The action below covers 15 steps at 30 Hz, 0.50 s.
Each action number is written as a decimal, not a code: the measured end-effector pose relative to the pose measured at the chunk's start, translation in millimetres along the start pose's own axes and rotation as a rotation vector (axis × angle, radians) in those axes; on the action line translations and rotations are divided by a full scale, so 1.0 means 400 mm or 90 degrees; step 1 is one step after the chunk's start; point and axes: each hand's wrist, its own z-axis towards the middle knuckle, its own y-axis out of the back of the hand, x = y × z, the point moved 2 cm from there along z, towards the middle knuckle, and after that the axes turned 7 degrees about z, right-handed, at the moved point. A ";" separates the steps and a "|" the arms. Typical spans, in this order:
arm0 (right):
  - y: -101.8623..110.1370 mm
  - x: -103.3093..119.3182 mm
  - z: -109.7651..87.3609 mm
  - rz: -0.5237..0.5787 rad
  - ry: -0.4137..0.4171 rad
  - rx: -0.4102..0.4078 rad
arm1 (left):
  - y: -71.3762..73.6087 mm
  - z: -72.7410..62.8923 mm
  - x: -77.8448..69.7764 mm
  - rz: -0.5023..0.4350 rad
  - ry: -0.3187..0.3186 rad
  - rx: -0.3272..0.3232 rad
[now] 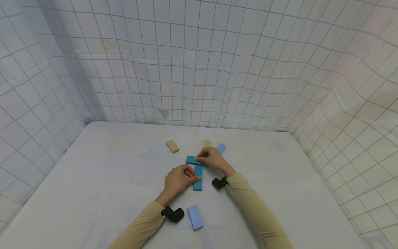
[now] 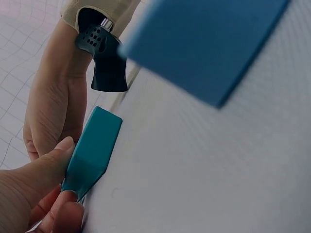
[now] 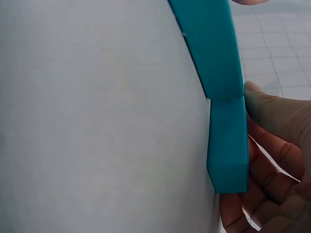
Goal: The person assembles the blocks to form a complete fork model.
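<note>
Two teal blocks lie on the table in a T shape, end against side. My left hand (image 1: 178, 179) pinches the near, lengthwise teal block (image 1: 198, 185) between thumb and fingers; the left wrist view also shows this teal block (image 2: 97, 138) at the fingertips. At the far end, my right hand (image 1: 213, 159) holds the crosswise teal block (image 1: 191, 160), covering its right part. In the right wrist view the thumb and fingers lie along that crosswise block (image 3: 228, 136), and the two blocks appear to touch.
A light blue block (image 1: 195, 218) lies near my left wrist. Behind the hands are a wooden block (image 1: 172, 146), another wooden block (image 1: 207, 143) and a second light blue block (image 1: 221, 148), the latter two partly hidden by the right hand. Grid-patterned sheets (image 1: 199, 69) surround the white table (image 1: 124, 166).
</note>
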 end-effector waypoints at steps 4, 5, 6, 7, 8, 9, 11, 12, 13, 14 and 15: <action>0.005 -0.006 -0.002 -0.003 0.007 0.016 | 0.000 -0.001 0.000 0.004 0.000 -0.003; 0.008 -0.007 -0.004 -0.002 0.010 0.024 | 0.001 -0.001 -0.001 0.005 0.000 -0.003; 0.011 -0.009 -0.007 0.000 0.014 0.034 | 0.001 -0.001 -0.001 0.005 0.000 -0.004; 0.014 -0.010 -0.009 0.002 0.017 0.046 | 0.001 -0.001 -0.002 0.005 0.000 -0.003; 0.017 -0.012 -0.012 0.005 0.021 0.059 | 0.002 -0.001 -0.002 0.005 0.000 -0.003; 0.020 -0.014 -0.016 0.012 0.020 0.071 | 0.002 -0.002 -0.002 0.004 0.000 -0.003; 0.028 -0.019 -0.022 0.025 0.013 0.092 | 0.001 -0.002 -0.002 0.002 0.000 -0.003; 0.032 -0.023 -0.024 0.032 0.007 0.101 | 0.001 -0.002 -0.001 0.000 0.000 -0.002; 0.036 -0.027 -0.027 0.039 -0.002 0.109 | 0.000 -0.002 0.000 -0.001 0.000 -0.001; 0.039 -0.030 -0.029 0.048 -0.009 0.117 | 0.000 -0.001 0.000 -0.002 0.002 0.000; 0.043 -0.033 -0.032 0.058 -0.015 0.124 | 0.000 -0.001 0.001 -0.003 0.002 0.001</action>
